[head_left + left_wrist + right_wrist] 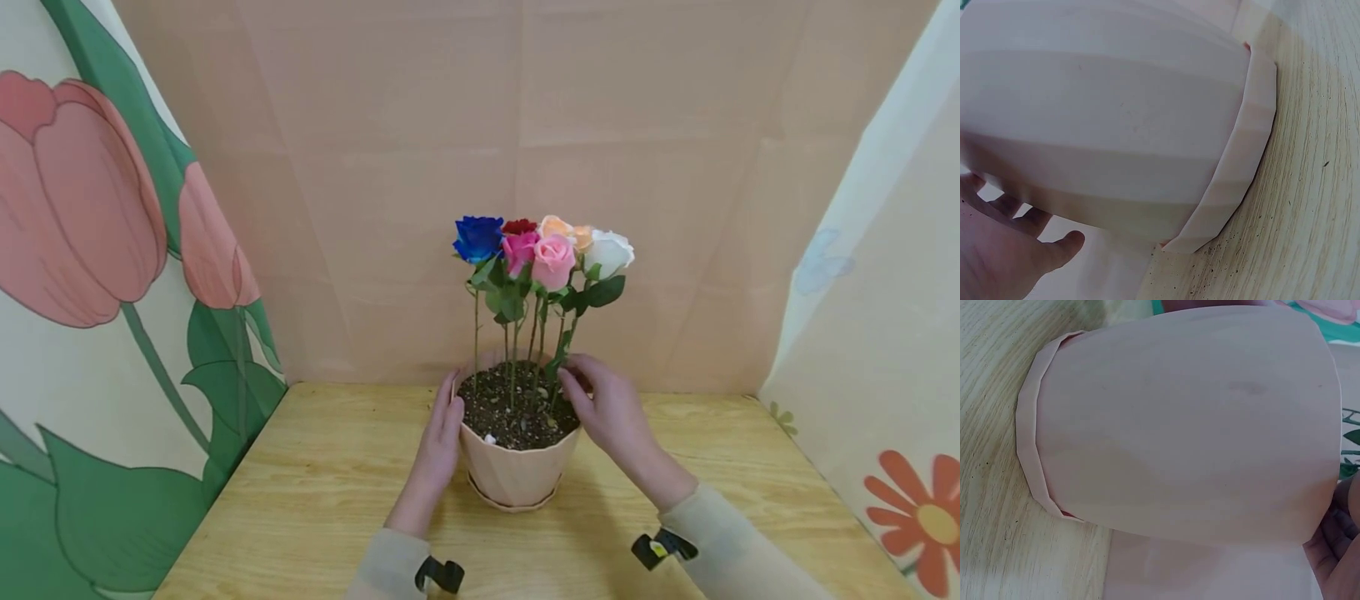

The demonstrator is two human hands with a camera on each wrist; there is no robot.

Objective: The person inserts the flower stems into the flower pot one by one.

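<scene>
Your left hand (pixel 438 433) lies flat against the left side of the flower pot (pixel 517 471), fingers straight along its rim, pressing rather than curling round it. Your right hand (pixel 611 408) is at the pot's right rim with the fingers bent in over the edge, near the stems; whether they pinch a stem or only touch the rim you cannot tell from here.

The pot is pale pink plastic, smooth and matte, with shallow flat facets running round its tapered wall, and it stands in a matching faceted saucer (pixel 1244 162) on the wooden table (pixel 300 500), near the middle and close to the back wall. The table's surface is light, with a clear wavy grain and a few dark crumbs by the saucer.

Inside, the pot is filled almost to the rim with dark, coarse soil (pixel 517 412) flecked with pale bits. Thin green stems rise upright from it, carrying roses: a blue rose (pixel 477 237), a white rose (pixel 609 252), a pink rose (pixel 553 260), and others bunched between them.
</scene>
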